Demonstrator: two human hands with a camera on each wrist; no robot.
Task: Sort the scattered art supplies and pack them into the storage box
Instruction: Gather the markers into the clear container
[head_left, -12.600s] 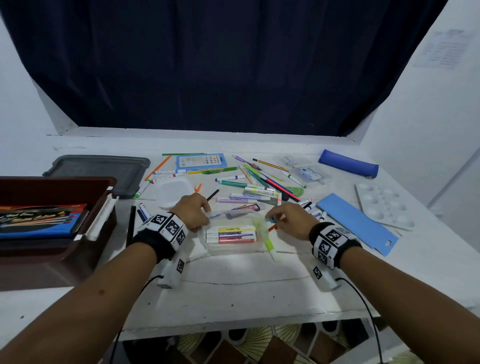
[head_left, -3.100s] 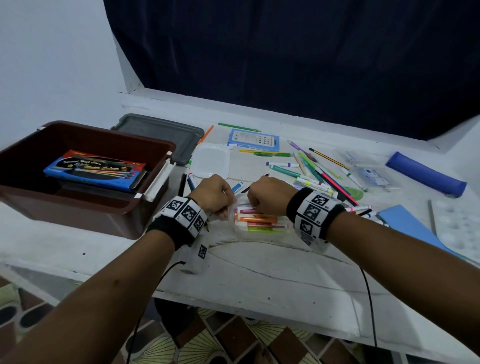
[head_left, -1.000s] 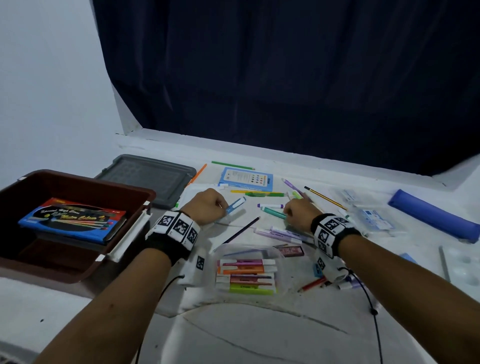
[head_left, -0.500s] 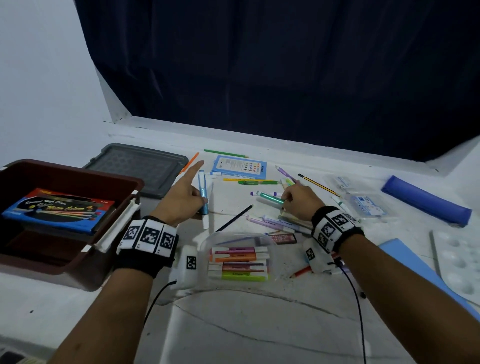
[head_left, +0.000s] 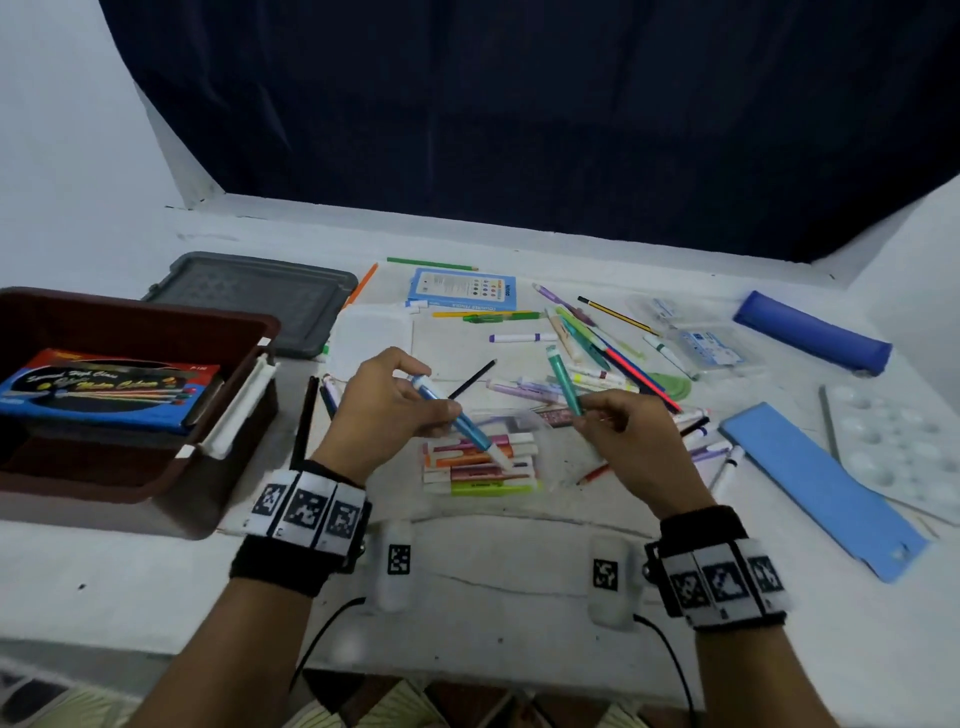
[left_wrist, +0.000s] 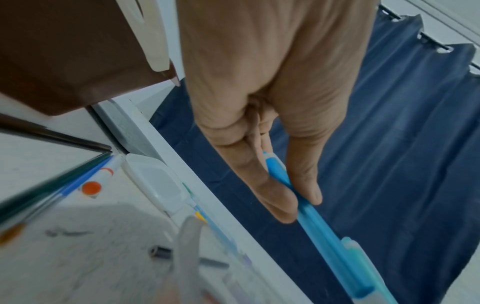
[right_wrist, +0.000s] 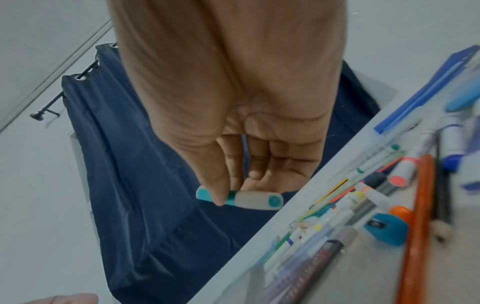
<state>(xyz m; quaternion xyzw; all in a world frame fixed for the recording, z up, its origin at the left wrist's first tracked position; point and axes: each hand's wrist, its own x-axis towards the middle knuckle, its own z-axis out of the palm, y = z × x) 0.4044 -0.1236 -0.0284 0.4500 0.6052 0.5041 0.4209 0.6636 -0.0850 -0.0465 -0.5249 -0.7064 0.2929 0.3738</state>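
My left hand (head_left: 415, 400) pinches a blue marker (head_left: 454, 418) between thumb and fingers and holds it slanted over a clear plastic case (head_left: 545, 467). Several highlighters lie side by side in the case. In the left wrist view the blue marker (left_wrist: 322, 230) runs out past the left hand (left_wrist: 298, 199). My right hand (head_left: 597, 418) pinches a teal marker (head_left: 563, 382) upright just right of the case. In the right wrist view, thumb and fingers of the right hand (right_wrist: 233, 191) grip the teal marker (right_wrist: 255, 200). The brown storage box (head_left: 223, 457) stands at the left with a flat colour set inside.
A grey lid (head_left: 254, 296) lies behind the box and a clear lid (head_left: 371, 338) beside it. Loose pens and pencils (head_left: 587, 353) are scattered ahead. A blue pouch (head_left: 810, 332), a blue flat case (head_left: 815, 483) and a white palette (head_left: 904, 447) are on the right.
Both hands have drawn back from the scattered pens to above the clear case. The left hand now carries the blue marker and the right hand the teal one, both lifted off the table.
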